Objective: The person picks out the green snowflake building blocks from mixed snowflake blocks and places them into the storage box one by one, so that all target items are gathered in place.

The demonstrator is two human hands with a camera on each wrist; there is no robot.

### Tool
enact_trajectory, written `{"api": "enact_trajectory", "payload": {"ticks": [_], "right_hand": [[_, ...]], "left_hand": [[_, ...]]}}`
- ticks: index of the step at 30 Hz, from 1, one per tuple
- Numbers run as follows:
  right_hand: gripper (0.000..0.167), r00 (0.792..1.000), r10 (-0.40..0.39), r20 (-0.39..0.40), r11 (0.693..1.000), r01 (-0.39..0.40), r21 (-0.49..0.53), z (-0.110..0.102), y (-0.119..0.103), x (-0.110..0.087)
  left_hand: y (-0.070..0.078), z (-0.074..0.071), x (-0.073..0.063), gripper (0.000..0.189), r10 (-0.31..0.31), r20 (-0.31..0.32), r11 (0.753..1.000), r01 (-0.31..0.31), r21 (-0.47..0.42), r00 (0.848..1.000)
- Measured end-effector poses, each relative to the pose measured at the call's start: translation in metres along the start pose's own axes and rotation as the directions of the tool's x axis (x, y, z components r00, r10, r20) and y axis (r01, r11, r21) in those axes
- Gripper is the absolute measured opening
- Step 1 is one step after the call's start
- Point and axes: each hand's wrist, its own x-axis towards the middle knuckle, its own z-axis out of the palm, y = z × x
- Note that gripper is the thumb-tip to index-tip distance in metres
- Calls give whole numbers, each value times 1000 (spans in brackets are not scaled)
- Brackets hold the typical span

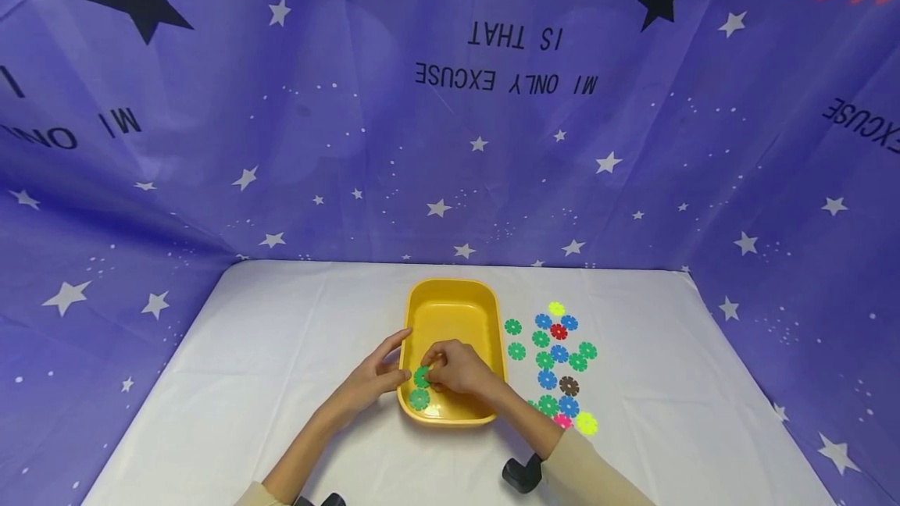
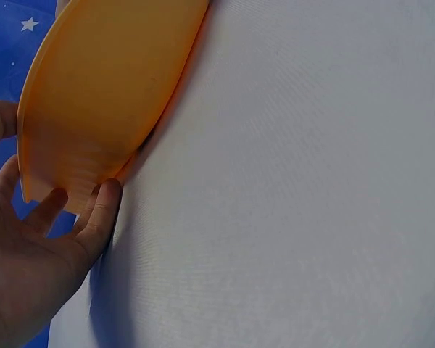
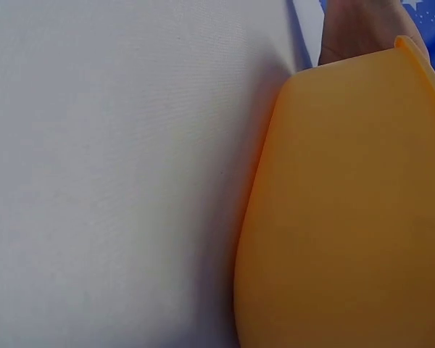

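Note:
A yellow plastic tray [image 1: 457, 287] stands on the white cloth in the head view. My left hand [image 1: 369, 377] is at its left side, the index finger and thumb spread along the rim. In the left wrist view, more fingers of the left hand [image 2: 47, 250] press the tray's outer wall [image 2: 109, 80]. Inside the tray, my right hand [image 1: 458, 368] pinches a green notched plastic disc [image 1: 421, 377] near the left wall. A second green disc [image 1: 419, 399] lies just below it, close to the front left corner. The right wrist view shows the tray's outside wall [image 3: 341, 203].
Right of the tray, several notched discs lie spread on the white cloth: green [image 1: 516, 350], blue [image 1: 547, 379], red [image 1: 558, 332], brown [image 1: 569, 386], pink [image 1: 562, 420] and yellow [image 1: 587, 422]. A purple star-printed curtain [image 1: 394, 139] stands around the table.

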Motion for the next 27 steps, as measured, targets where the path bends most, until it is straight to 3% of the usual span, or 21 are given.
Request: {"api": "enact_trajectory", "payload": {"ticks": [8,13,20,23,27], "right_hand": [[10,1000,-13,-14,999,13,-30,0,1,-2],[11,997,-73,-34,997,74,6,-10,2,-8],[16,977,-159,-145,986,163,16,-47,-4,-32],[14,966,-132,-221,988,146,51,-66,-1,-42],[12,948,-72,-311,993,99,71,-91,20,-54]], "left_hand": [[3,2,-1,73,-10,-4,1000,10,-1,1000],[4,3,0,72,-6,-2,1000,6,-6,1000],[3,3,0,72,-3,-10,1000,2,-13,1000],[3,2,0,72,-6,-19,1000,6,-6,1000],[2,2,0,72,-6,-14,1000,6,-5,1000]]}}
